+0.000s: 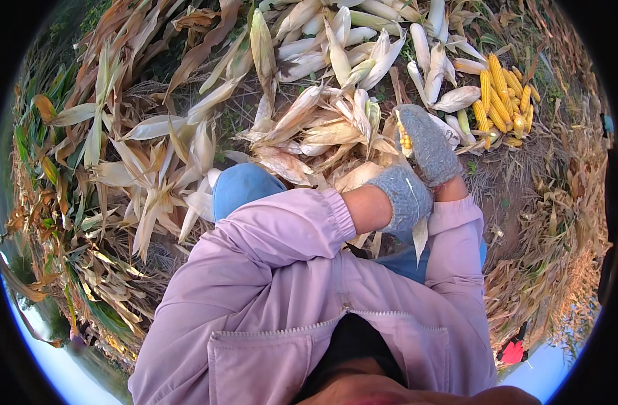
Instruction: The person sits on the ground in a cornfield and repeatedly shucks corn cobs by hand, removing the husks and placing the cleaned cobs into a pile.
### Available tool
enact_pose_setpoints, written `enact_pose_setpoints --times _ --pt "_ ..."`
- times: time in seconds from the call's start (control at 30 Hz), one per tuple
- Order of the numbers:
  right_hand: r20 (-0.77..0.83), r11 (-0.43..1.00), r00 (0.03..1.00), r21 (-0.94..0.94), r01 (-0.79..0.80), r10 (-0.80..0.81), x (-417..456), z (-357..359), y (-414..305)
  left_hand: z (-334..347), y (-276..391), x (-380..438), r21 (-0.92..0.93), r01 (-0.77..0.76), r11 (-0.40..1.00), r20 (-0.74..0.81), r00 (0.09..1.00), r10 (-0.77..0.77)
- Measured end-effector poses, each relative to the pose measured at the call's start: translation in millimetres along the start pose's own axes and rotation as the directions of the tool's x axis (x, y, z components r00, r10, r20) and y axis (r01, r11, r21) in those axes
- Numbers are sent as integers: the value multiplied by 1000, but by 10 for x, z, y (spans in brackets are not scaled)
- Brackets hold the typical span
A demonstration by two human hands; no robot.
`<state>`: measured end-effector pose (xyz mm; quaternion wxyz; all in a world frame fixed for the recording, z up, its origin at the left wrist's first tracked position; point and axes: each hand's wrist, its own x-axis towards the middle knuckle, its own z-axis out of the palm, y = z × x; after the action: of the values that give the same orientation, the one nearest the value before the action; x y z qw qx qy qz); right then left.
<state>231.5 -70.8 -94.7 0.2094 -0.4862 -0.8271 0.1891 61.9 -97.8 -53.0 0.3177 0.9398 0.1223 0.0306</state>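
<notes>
Both my hands wear grey knitted gloves and are close together before my right side. Fingers of my right hand (pixel 428 144) are closed around an ear of corn (pixel 404 136), whose yellow kernels show at the glove's edge. Just below and to the left, my left hand (pixel 402 197) is bent downwards with a strip of pale husk (pixel 420 237) hanging from it. Its fingers are mostly hidden, so its grip is unclear. Loose dry husks (pixel 334 131) lie heaped in front of my hands.
Unhusked ears (pixel 309 53) lie piled at the top. A heap of bare yellow cobs (pixel 501 98) is at the upper right. Dry corn stalks (pixel 157 187) and leaves spread on the left, with more leaf litter (pixel 542 243) on the right. Something red (pixel 513 352) is far off, lower right.
</notes>
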Motion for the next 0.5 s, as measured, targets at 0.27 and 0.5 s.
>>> enact_pose_setpoints --times 0.27,0.5 --pt "-83 -82 339 892 444 937 -231 -744 1070 -390 -366 -131 -40 180 983 88 980 -176" --pt "413 -235 420 880 -413 808 1003 639 557 -858 -556 -192 126 279 952 -403 891 -208"
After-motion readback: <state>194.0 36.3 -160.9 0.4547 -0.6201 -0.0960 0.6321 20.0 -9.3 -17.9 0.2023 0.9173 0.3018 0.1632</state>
